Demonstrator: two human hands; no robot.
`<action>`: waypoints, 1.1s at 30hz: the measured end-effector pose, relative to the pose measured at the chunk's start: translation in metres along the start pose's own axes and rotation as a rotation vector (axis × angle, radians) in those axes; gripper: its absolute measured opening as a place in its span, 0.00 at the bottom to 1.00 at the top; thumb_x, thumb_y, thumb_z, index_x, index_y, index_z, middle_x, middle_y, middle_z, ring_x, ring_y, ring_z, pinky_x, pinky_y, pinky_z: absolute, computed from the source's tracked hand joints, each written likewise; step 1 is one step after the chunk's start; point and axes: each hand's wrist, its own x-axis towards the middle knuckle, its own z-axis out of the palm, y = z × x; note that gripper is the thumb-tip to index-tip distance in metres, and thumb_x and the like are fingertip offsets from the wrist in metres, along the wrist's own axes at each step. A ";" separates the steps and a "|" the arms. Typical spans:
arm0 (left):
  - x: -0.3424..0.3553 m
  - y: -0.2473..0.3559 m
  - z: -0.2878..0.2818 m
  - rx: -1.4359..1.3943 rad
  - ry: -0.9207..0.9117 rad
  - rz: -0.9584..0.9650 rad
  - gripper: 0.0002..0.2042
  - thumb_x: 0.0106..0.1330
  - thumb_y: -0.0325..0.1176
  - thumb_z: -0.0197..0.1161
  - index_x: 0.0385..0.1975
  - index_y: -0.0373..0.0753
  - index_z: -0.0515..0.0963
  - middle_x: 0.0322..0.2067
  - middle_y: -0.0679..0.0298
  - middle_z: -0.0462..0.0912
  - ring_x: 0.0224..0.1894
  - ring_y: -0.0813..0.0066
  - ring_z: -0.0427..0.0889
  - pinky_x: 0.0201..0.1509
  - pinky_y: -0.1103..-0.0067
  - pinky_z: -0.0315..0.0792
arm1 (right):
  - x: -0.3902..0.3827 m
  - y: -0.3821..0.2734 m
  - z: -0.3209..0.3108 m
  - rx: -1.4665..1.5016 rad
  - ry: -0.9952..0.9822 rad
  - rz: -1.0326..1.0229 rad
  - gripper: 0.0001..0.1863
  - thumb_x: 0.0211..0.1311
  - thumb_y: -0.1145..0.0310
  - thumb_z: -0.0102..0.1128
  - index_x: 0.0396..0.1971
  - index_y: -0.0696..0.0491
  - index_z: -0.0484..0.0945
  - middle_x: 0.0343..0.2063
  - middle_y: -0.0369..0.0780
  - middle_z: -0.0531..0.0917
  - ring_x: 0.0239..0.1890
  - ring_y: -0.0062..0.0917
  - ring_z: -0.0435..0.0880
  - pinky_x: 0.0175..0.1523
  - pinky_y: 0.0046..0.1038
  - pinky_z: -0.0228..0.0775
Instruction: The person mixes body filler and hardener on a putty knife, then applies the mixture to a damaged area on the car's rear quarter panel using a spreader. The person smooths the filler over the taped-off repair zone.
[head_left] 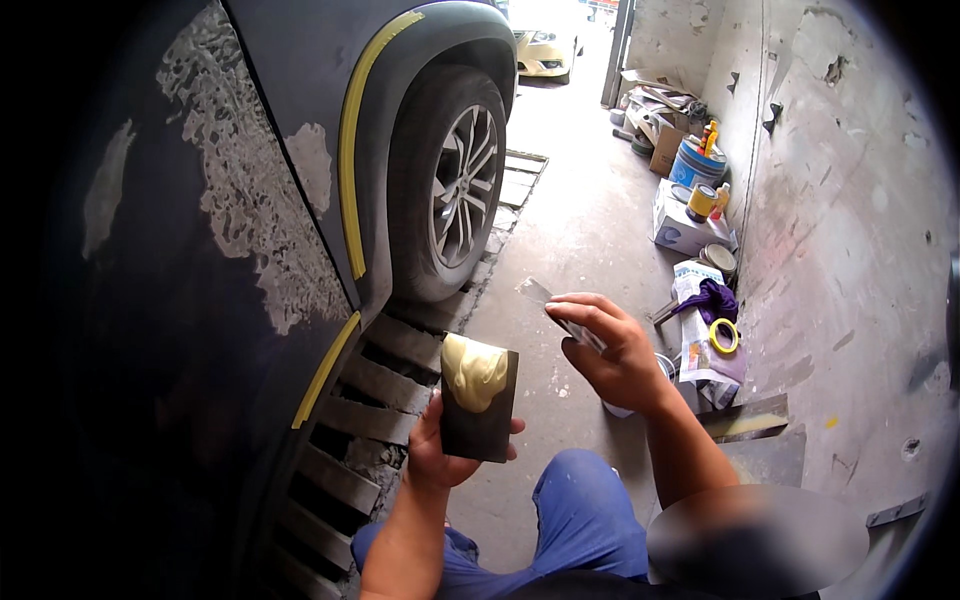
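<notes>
A dark rectangular board (475, 437) rests in my left hand (430, 458), whose fingers and thumb grip its lower part from beneath. Soft pale yellow putty (474, 372) lies heaped on the board's upper half. To the right and a little higher, my right hand (622, 352) pinches a putty knife (536, 291) with a flat metal blade; it is apart from the board. On the left stands a dark car, its panel (235, 175) roughly sanded with mottled grey patches. Yellow masking tape (352, 170) edges the wheel arch around the rear wheel (465, 185).
Slatted floor grating (375, 375) with dark gaps runs beside the car. Along the right wall (830, 200) are a white box (685, 222), a blue bucket (700, 162), a purple cloth (712, 300) and a yellow tape roll (723, 336). Another car (543, 50) stands outside the doorway.
</notes>
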 end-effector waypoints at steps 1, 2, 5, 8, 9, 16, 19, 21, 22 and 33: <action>-0.001 0.001 0.000 0.014 -0.006 -0.005 0.32 0.69 0.56 0.44 0.65 0.39 0.58 0.58 0.50 0.69 0.57 0.39 0.71 0.48 0.50 0.74 | -0.001 -0.006 0.003 -0.105 0.017 -0.025 0.20 0.50 0.80 0.56 0.46 0.53 0.78 0.45 0.45 0.79 0.50 0.39 0.76 0.55 0.36 0.69; 0.001 -0.001 0.007 0.104 0.088 0.058 0.32 0.70 0.57 0.43 0.65 0.39 0.58 0.58 0.52 0.70 0.57 0.43 0.71 0.49 0.51 0.74 | -0.003 -0.011 0.006 -0.208 0.034 -0.051 0.20 0.50 0.80 0.56 0.46 0.53 0.78 0.45 0.45 0.79 0.50 0.39 0.76 0.55 0.36 0.69; 0.012 -0.019 0.018 0.295 0.287 0.223 0.31 0.70 0.58 0.42 0.64 0.40 0.59 0.57 0.56 0.71 0.58 0.54 0.72 0.52 0.56 0.73 | -0.017 -0.015 0.029 -0.338 -0.046 -0.117 0.20 0.48 0.78 0.57 0.45 0.53 0.79 0.45 0.46 0.78 0.49 0.41 0.76 0.52 0.37 0.71; 0.017 -0.022 0.005 0.409 0.303 0.319 0.29 0.71 0.56 0.43 0.64 0.42 0.61 0.56 0.62 0.72 0.56 0.68 0.73 0.57 0.64 0.70 | -0.036 -0.018 0.050 -0.319 -0.167 -0.052 0.20 0.49 0.79 0.56 0.46 0.52 0.79 0.44 0.45 0.79 0.48 0.40 0.76 0.51 0.37 0.71; 0.015 -0.020 0.002 0.455 0.317 0.331 0.29 0.71 0.56 0.43 0.64 0.42 0.61 0.55 0.62 0.72 0.56 0.68 0.73 0.57 0.65 0.71 | -0.037 -0.017 0.045 -0.296 -0.207 -0.023 0.21 0.49 0.80 0.56 0.46 0.51 0.79 0.44 0.45 0.79 0.48 0.40 0.76 0.52 0.37 0.71; 0.020 -0.024 -0.001 0.663 0.348 0.465 0.28 0.72 0.54 0.41 0.61 0.38 0.63 0.50 0.61 0.75 0.49 0.71 0.77 0.53 0.70 0.73 | -0.021 -0.022 0.046 -0.171 -0.231 0.019 0.22 0.50 0.80 0.54 0.48 0.51 0.79 0.44 0.45 0.80 0.47 0.40 0.76 0.53 0.34 0.70; 0.006 0.001 0.001 0.541 0.332 0.235 0.29 0.73 0.55 0.38 0.62 0.37 0.61 0.54 0.53 0.73 0.53 0.62 0.76 0.52 0.65 0.76 | -0.034 -0.021 0.024 -0.262 -0.215 -0.099 0.26 0.45 0.82 0.56 0.49 0.50 0.78 0.44 0.44 0.79 0.47 0.39 0.77 0.52 0.36 0.72; 0.002 0.001 0.011 0.312 0.146 0.077 0.31 0.72 0.55 0.40 0.64 0.36 0.58 0.56 0.50 0.70 0.57 0.56 0.73 0.49 0.59 0.77 | -0.015 -0.039 -0.006 -0.219 -0.178 -0.299 0.30 0.40 0.84 0.58 0.49 0.48 0.78 0.44 0.43 0.79 0.47 0.39 0.77 0.51 0.37 0.72; 0.002 0.002 0.015 0.201 0.048 -0.001 0.32 0.71 0.55 0.40 0.65 0.36 0.56 0.57 0.48 0.69 0.58 0.53 0.72 0.48 0.56 0.78 | -0.006 -0.044 -0.012 -0.169 -0.258 -0.343 0.32 0.37 0.86 0.58 0.49 0.48 0.78 0.44 0.42 0.79 0.49 0.39 0.76 0.52 0.37 0.72; -0.002 0.002 0.020 0.115 -0.052 0.059 0.31 0.70 0.51 0.46 0.67 0.38 0.52 0.63 0.50 0.60 0.62 0.37 0.63 0.48 0.46 0.75 | -0.035 0.025 -0.007 0.323 -0.124 0.026 0.22 0.53 0.84 0.56 0.50 0.53 0.74 0.49 0.43 0.78 0.52 0.32 0.77 0.57 0.34 0.70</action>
